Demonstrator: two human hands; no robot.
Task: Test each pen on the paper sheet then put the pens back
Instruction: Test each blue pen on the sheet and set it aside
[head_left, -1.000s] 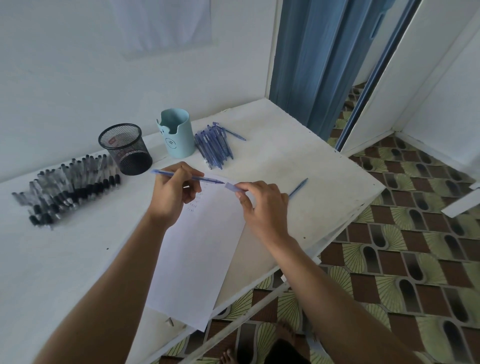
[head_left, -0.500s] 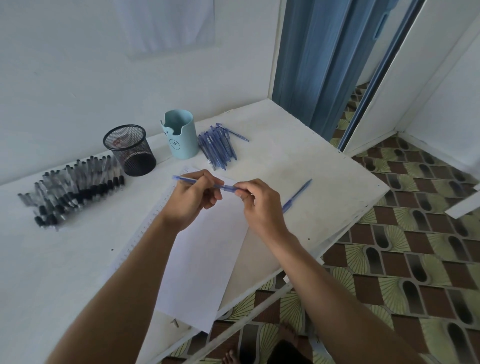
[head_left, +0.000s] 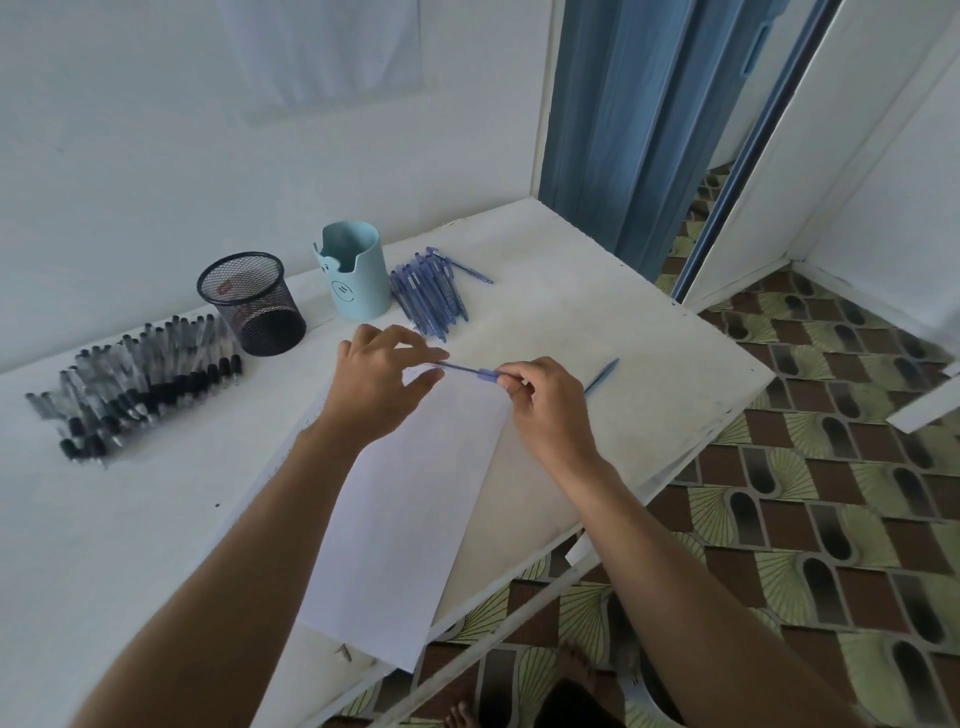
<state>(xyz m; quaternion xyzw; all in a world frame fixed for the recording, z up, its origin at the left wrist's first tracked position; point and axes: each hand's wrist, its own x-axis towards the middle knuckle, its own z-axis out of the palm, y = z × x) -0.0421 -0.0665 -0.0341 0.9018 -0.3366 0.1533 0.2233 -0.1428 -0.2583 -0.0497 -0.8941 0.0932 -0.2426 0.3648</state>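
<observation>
Your left hand (head_left: 382, 384) has let go of the blue plastic pen (head_left: 465, 370) since half a second ago: its fingers, curled round the barrel then, are now spread and relaxed, with the forefinger tip at the pen's far end. Whether it still touches there cannot be told. Your right hand (head_left: 545, 405) has kept its hold, thumb and forefinger pinching the thicker end of the pen, which lies level above the far end of the white paper sheet (head_left: 410, 509).

The white tabletop (head_left: 597, 322) sits in a corner against a plain white wall (head_left: 156, 130). A blue folding door (head_left: 623, 130) stands past its far right corner, and brown-and-green patterned floor tiles (head_left: 831, 467) run along its right edge. The sheet lies slanted from the middle to the near edge, where its near corner overhangs.

Toward the far edge stand a black wire-mesh cup (head_left: 249, 306) and, just to its right, a pale blue plastic pen holder (head_left: 358, 280). A heap of blue pens (head_left: 428, 296) lies beside the holder. A row of clear black-capped pens (head_left: 140, 379) fans out toward the left edge. A single blue pen (head_left: 602, 370) lies just behind your right hand.

Both forearms reach in from the near edge. Bare tabletop lies to the right of the sheet, out to the right edge.
</observation>
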